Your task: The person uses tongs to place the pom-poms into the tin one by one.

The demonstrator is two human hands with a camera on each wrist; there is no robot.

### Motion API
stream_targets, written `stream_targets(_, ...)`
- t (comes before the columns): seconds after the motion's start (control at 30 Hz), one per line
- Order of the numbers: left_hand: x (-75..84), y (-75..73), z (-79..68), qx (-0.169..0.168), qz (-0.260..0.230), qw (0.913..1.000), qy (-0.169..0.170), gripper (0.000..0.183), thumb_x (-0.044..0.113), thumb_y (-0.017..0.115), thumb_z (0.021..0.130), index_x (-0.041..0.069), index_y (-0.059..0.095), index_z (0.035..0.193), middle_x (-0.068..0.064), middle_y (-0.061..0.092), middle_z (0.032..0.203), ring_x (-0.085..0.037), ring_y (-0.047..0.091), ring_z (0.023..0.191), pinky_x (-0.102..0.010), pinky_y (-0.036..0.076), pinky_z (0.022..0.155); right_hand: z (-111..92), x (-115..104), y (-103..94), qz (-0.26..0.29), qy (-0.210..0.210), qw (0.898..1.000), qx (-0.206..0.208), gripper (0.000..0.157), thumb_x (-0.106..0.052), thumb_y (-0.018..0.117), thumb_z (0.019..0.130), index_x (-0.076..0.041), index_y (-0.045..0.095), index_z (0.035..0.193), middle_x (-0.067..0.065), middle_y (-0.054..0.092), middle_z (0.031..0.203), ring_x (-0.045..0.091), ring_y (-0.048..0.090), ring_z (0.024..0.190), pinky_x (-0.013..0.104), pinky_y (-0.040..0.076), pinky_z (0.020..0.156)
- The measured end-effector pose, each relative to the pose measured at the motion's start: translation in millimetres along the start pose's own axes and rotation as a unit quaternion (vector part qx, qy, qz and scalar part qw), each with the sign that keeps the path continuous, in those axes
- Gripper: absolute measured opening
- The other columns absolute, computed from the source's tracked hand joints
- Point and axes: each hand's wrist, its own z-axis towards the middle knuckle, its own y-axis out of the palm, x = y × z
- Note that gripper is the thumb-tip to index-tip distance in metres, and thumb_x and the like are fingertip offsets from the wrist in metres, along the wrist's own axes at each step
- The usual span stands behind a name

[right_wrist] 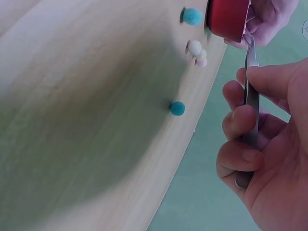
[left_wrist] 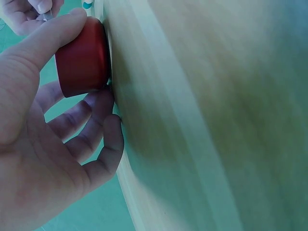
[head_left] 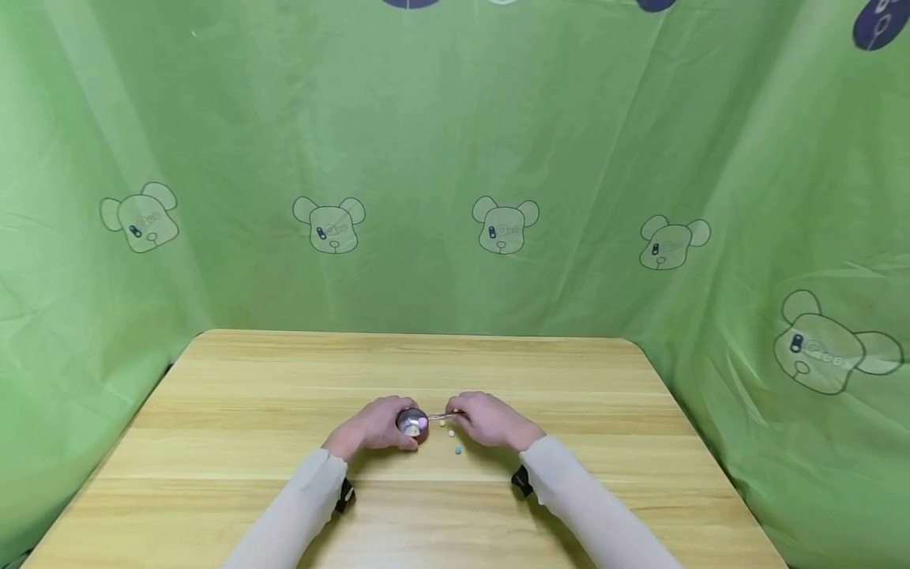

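My left hand [head_left: 377, 425] grips a small round red metal cup [left_wrist: 84, 60] between thumb and fingers, its base down on the table. Several pom-poms lie inside, among them a pink pom-pom [head_left: 423, 423] near the rim. Steel tweezers [right_wrist: 251, 91] are held in my right hand [head_left: 492, 419], thumb on one side and fingers curled along the other. Their tips reach over the cup's mouth; whether they pinch the pink pom-pom, I cannot tell. Between the hands lie loose pom-poms: a light blue pom-pom [right_wrist: 192, 16], a white pom-pom [right_wrist: 194, 47] and a teal pom-pom [right_wrist: 177, 108].
A wood-grain table [head_left: 284, 371] spreads under both hands. Green curtains [head_left: 419, 158] with bear-head prints hang behind it and along both sides. In the right wrist view, a pale pink pom-pom [right_wrist: 202, 62] sits just past the white one.
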Motion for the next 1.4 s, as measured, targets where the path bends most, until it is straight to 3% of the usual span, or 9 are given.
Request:
stream_targets(0.57,-1.5,0.5,1.4,-0.001,0.005,1.0,0.0,0.052,0.032,0.083,0.071,0.014,0.059,0.113,0.001,0.061,0.102,-0.018,0.057,0.094,-0.038,0.045,0.084,-9.4,7.5,-10.9,-0.009,0.016,1.0,0.015,0.01,-0.014,0.056,0.095,-0.013,0.065,0.099,-0.007,0.058,0.086,0.008,0.052,0.074,0.031,0.047,0.071)
stream_targets(1.03,1.5,0.3,-0.4,-0.005,-0.003,0.9999,-0.009,0.05,0.031,0.082,0.072,0.015,0.059,0.113,0.001,0.061,0.103,-0.019,0.056,0.096,-0.039,0.044,0.086,-28.0,32.4,-18.7,0.008,0.051,0.998,0.031,0.01,-0.014,0.057,0.094,-0.014,0.065,0.099,-0.005,0.061,0.087,0.009,0.053,0.076,0.034,0.048,0.074)
stream_targets(1.4,1.7,-0.1,-2.1,-0.005,-0.001,1.0,-0.008,0.05,0.032,0.082,0.073,0.014,0.059,0.114,0.0,0.061,0.104,-0.021,0.056,0.097,-0.04,0.044,0.086,-38.3,45.2,-17.9,0.02,0.074,0.997,0.017,0.01,-0.014,0.056,0.094,-0.012,0.065,0.098,-0.005,0.06,0.084,0.009,0.049,0.07,0.031,0.045,0.067)
